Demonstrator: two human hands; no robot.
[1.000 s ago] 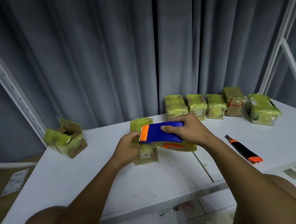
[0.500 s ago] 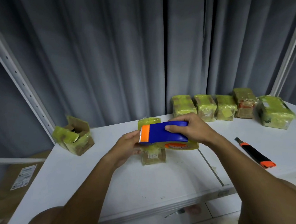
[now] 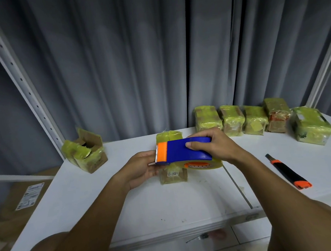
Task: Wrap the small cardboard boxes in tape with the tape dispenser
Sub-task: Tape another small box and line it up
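Two hands work over one small cardboard box (image 3: 173, 174) that stands upright on the white desk (image 3: 166, 207), already partly sheathed in yellowish tape. The right hand (image 3: 215, 147) is curled round the blue tape dispenser (image 3: 184, 150), thumb on its near side, holding it across the box's upper part with the orange blade end pointing left. The left hand (image 3: 142, 169) is cupped at that blade end and against the box's left side; its fingers bend inward, but whether they pinch the tape tail or merely steady the box I cannot tell.

Likely trouble: the toothed cutter sits just beside the left fingertips, so a quick pull could nick them. The box looks light and could tip or slide if the tape drags before the left hand braces it. Loose tape may fold onto itself and wrinkle.

Hidden: the dispenser covers the box's middle, and the tape's free end is not visible. Five wrapped boxes (image 3: 258, 119) line the back edge, an opened one (image 3: 86, 152) sits at left, and a utility knife (image 3: 287, 170) lies to the right.
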